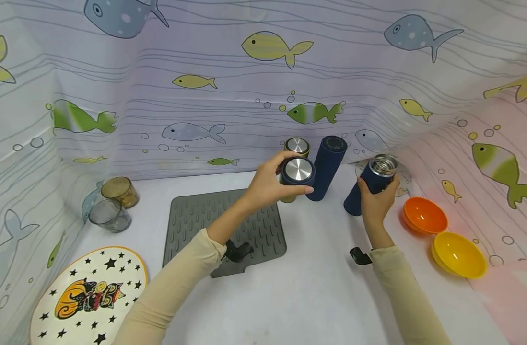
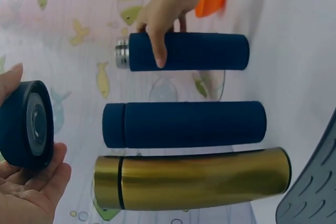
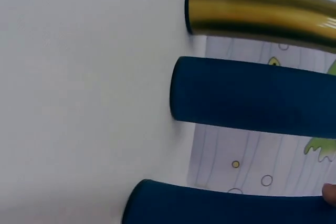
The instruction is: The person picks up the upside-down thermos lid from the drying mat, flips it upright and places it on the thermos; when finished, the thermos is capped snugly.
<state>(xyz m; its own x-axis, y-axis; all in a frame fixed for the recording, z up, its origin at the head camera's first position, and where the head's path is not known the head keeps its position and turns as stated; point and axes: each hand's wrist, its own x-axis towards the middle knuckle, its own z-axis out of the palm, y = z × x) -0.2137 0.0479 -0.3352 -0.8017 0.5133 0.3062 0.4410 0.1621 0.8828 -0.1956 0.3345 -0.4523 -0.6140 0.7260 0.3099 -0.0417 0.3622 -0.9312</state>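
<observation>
My left hand (image 1: pixel 265 184) holds a dark blue flask lid (image 1: pixel 298 171) with a silver top, raised in front of the bottles. Its hollow underside (image 2: pixel 38 124) shows in the left wrist view. Off to the right, my right hand (image 1: pixel 379 203) grips the upper part of a blue thermos flask (image 1: pixel 355 199), upright, its steel mouth (image 1: pixel 384 165) uncovered. Between the hands a second blue flask (image 1: pixel 328 167) stands capped. Beside it is a gold flask (image 2: pixel 194 179), also capped, partly hidden behind the left hand in the head view. Only a fingertip (image 3: pixel 329 193) of the right hand shows in the right wrist view.
A grey ribbed mat (image 1: pixel 194 215) lies under the left forearm. Two tinted glasses (image 1: pixel 112 218) and a cat-patterned oval board (image 1: pixel 129 273) are at left. An orange bowl (image 1: pixel 425 215) and a yellow bowl (image 1: pixel 459 255) sit at right. A fish-print curtain (image 1: pixel 194 110) encloses the table.
</observation>
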